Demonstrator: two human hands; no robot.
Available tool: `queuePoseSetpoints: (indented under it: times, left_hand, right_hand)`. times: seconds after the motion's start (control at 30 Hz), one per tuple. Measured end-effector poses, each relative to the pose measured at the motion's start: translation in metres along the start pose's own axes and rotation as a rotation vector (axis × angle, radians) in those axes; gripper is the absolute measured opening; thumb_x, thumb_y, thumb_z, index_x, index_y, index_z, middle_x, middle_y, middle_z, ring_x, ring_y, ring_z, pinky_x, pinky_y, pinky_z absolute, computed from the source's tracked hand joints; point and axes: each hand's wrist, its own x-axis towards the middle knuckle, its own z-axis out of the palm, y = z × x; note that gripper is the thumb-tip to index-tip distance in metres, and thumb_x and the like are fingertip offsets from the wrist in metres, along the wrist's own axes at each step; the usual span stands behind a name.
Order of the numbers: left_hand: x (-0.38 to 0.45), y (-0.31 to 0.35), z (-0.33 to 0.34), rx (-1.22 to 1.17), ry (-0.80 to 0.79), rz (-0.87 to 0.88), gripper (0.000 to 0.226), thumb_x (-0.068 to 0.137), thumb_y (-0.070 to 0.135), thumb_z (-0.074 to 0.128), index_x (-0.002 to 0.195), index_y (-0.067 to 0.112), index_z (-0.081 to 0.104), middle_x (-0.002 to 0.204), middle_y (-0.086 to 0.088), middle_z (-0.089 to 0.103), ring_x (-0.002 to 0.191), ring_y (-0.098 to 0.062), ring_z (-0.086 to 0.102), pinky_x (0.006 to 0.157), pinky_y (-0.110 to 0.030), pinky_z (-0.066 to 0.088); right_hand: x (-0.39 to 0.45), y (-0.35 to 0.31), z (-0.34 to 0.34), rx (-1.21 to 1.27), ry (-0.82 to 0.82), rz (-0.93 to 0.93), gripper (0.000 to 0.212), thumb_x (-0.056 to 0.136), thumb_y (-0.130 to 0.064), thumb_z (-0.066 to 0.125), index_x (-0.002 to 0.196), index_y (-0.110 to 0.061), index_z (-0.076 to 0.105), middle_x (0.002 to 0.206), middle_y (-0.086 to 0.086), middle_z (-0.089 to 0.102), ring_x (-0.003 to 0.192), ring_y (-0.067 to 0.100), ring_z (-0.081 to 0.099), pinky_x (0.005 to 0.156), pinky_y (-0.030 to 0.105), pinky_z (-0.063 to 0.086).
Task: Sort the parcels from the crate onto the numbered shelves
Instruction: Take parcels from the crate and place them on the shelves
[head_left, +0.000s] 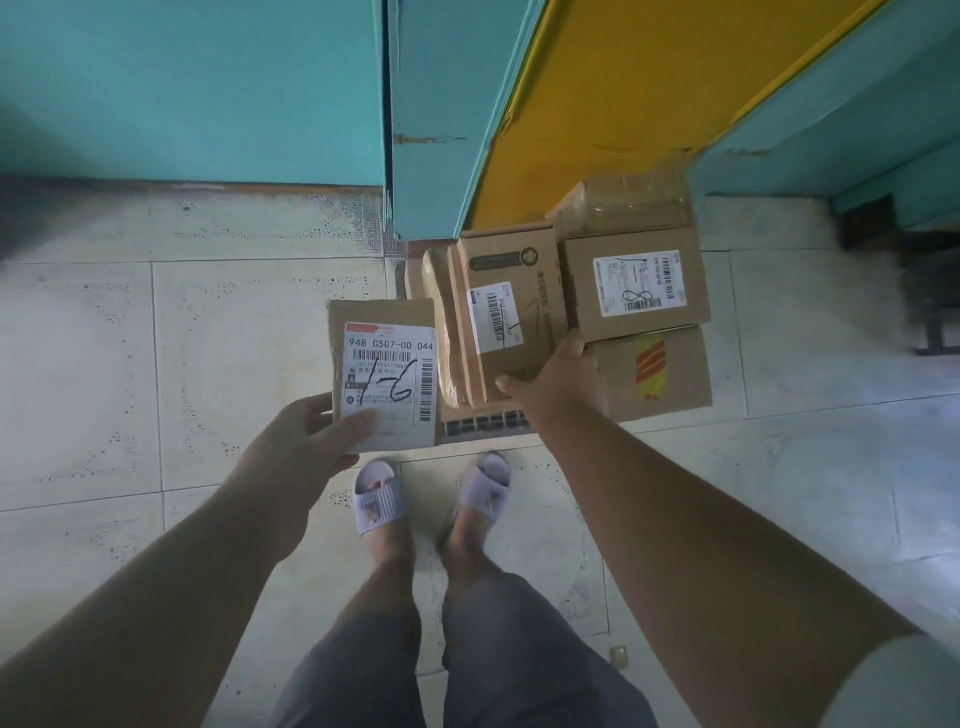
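1. Cardboard parcel, small and flat (387, 374), held in the left hand (306, 441): thumb curled over the lower edge of its white label, fingers underneath. Label reads "948 C507-00 044" above barcodes, with a handwritten mark in black pen, seemingly "1-6". Held above the tiled floor (156, 364), left of the crate.
2. Handling, by my judgement: light enough for one hand, stiff board, unlikely to crush. Best taken at an edge or corner, as now; the glossy label could slip under a thumb.
3. Upright brown box with printed emblem and barcode sticker (511, 306): the right hand (558, 382) grips its near lower end, thumb out to the left, fingers wrapped round the right side. It stands among the others in the crate (483, 422), of which only a slatted rim shows.
4. Tape-wrapped packet (441, 317) leaning just left of that box; likely softer.
5. Box labelled with a penned "8" (636, 283), box with red-and-yellow tape (657, 371) below it, taped carton (623, 205) behind.
6. Numbered shelves: none in view; teal and yellow panels (597, 104) stand behind the crate.
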Motion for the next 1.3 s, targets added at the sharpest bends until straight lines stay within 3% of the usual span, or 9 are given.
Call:
queuePoseSetpoints:
  times: [0.2, 0.3, 0.43, 0.53, 0.7, 0.83, 1.1, 1.2, 1.3]
  left_hand:
    - [-0.005, 0.002, -0.006, 0.002, -0.035, 0.01, 0.017, 0.074, 0.039, 0.066, 0.081, 0.051, 0.076, 0.098, 0.011, 0.077, 0.108, -0.019, 0.065, 0.104, -0.044, 0.048]
    - [-0.005, -0.003, -0.01, -0.022, -0.004, 0.01, 0.022, 0.071, 0.041, 0.071, 0.091, 0.037, 0.078, 0.102, 0.006, 0.077, 0.109, -0.02, 0.066, 0.105, -0.046, 0.048]
    - [-0.019, -0.001, -0.012, -0.034, 0.052, 0.0, 0.034, 0.072, 0.041, 0.071, 0.101, 0.024, 0.069, 0.1, 0.007, 0.077, 0.108, -0.019, 0.065, 0.102, -0.044, 0.049]
    - [-0.041, 0.012, -0.01, -0.016, 0.071, 0.027, 0.028, 0.08, 0.037, 0.074, 0.104, 0.023, 0.069, 0.1, 0.004, 0.077, 0.108, -0.021, 0.065, 0.101, -0.044, 0.05]
    - [-0.082, 0.045, 0.002, 0.032, 0.079, 0.129, 0.016, 0.093, 0.032, 0.068, 0.106, 0.023, 0.069, 0.1, 0.003, 0.077, 0.107, -0.021, 0.066, 0.101, -0.047, 0.051]
    - [-0.112, 0.078, 0.026, 0.074, 0.025, 0.215, 0.039, 0.078, 0.045, 0.07, 0.11, 0.022, 0.068, 0.102, 0.004, 0.077, 0.106, -0.021, 0.067, 0.1, -0.048, 0.052]
    - [-0.136, 0.119, 0.114, 0.313, -0.158, 0.366, 0.02, 0.089, 0.04, 0.064, 0.104, 0.03, 0.071, 0.101, 0.013, 0.077, 0.099, -0.018, 0.071, 0.097, -0.049, 0.054]
    - [-0.155, 0.128, 0.165, 0.351, -0.233, 0.439, 0.02, 0.093, 0.035, 0.063, 0.112, 0.029, 0.069, 0.108, 0.012, 0.076, 0.104, -0.017, 0.07, 0.085, -0.036, 0.057]
    - [-0.175, 0.127, 0.226, 0.399, -0.31, 0.509, 0.013, 0.097, 0.022, 0.061, 0.106, 0.028, 0.068, 0.1, 0.013, 0.077, 0.092, -0.007, 0.073, 0.068, -0.019, 0.056]
  right_hand:
    - [0.004, 0.0, -0.001, -0.082, 0.031, -0.004, 0.117, 0.065, -0.067, 0.08, 0.149, -0.01, 0.023, 0.149, 0.017, 0.043, 0.136, 0.038, 0.042, 0.109, 0.052, 0.043]
    - [0.006, 0.0, -0.002, -0.05, 0.041, 0.006, 0.108, 0.064, -0.067, 0.081, 0.143, -0.012, 0.033, 0.14, 0.013, 0.05, 0.13, 0.036, 0.048, 0.105, 0.051, 0.046]
    - [-0.009, 0.003, -0.025, 0.307, -0.082, -0.115, 0.06, 0.077, -0.047, 0.082, 0.12, -0.02, 0.05, 0.113, 0.0, 0.066, 0.101, 0.029, 0.068, 0.079, 0.046, 0.062]
    - [-0.043, 0.004, -0.067, 0.532, -0.15, -0.222, 0.053, 0.084, -0.036, 0.078, 0.126, -0.016, 0.052, 0.122, 0.002, 0.066, 0.107, 0.025, 0.066, 0.085, 0.042, 0.061]
    - [-0.112, 0.01, -0.16, 0.748, -0.031, -0.346, 0.044, 0.085, -0.03, 0.077, 0.121, -0.022, 0.052, 0.111, -0.008, 0.07, 0.1, 0.013, 0.071, 0.081, 0.043, 0.063]
    - [-0.165, 0.035, -0.228, 0.841, 0.067, -0.405, 0.044, 0.084, -0.032, 0.076, 0.122, -0.027, 0.054, 0.11, -0.008, 0.072, 0.094, 0.015, 0.074, 0.073, 0.045, 0.064]
    - [-0.23, 0.12, -0.269, 1.124, 0.264, -0.321, 0.05, 0.082, -0.019, 0.08, 0.124, -0.018, 0.052, 0.109, 0.0, 0.071, 0.091, 0.021, 0.075, 0.057, 0.026, 0.055]
    - [-0.247, 0.171, -0.289, 1.196, 0.347, -0.279, 0.049, 0.083, -0.014, 0.079, 0.124, -0.019, 0.052, 0.108, -0.002, 0.07, 0.092, 0.016, 0.074, 0.057, 0.022, 0.055]
    - [-0.263, 0.235, -0.307, 1.251, 0.457, -0.247, 0.046, 0.085, -0.014, 0.076, 0.123, -0.021, 0.053, 0.107, -0.004, 0.071, 0.09, 0.013, 0.074, 0.059, 0.021, 0.054]
